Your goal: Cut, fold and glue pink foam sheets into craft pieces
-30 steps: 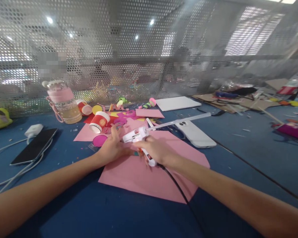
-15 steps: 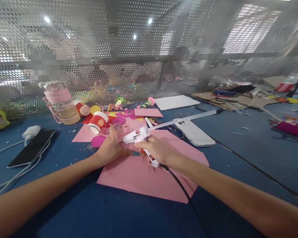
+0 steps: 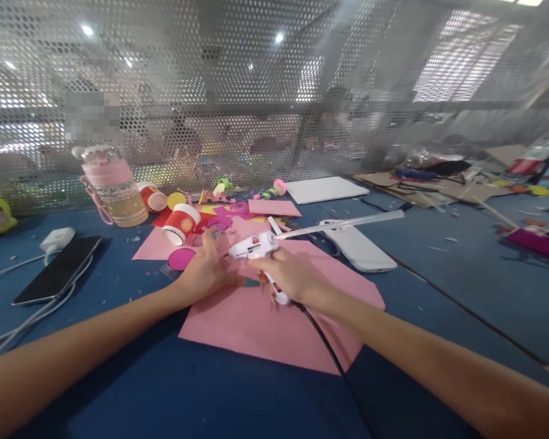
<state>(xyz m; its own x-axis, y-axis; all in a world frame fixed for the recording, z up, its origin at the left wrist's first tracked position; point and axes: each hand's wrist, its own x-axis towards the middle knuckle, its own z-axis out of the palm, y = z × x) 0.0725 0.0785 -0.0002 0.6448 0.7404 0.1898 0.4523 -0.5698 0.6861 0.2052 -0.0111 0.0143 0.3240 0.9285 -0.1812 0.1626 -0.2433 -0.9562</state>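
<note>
My right hand (image 3: 290,274) is wrapped round the handle of a white hot glue gun (image 3: 255,246). Its nozzle points left, and a long clear glue stick (image 3: 343,225) sticks out of its back end. Close to the nozzle is my left hand (image 3: 205,268), thumb raised and fingers curled; what it grips is hidden from me. A small teal piece (image 3: 252,283) shows between the two hands. Beneath them lies a large pink paper sheet (image 3: 265,329). A magenta disc (image 3: 182,259) rests just left of my left hand, below a tipped red paper cup (image 3: 183,224).
A pink-lidded bottle (image 3: 114,186) stands at the back left, behind a black phone (image 3: 59,271) and a white charger (image 3: 57,239). A white phone (image 3: 363,247) lies right of the pink sheet. The gun's black cord (image 3: 327,344) runs toward me. Cardboard scraps (image 3: 412,192) lie back right.
The glue gun has shifted very slightly, its nozzle a little right and up, and the glue stick's far end sits lower. Both hands keep nearly the same place.
</note>
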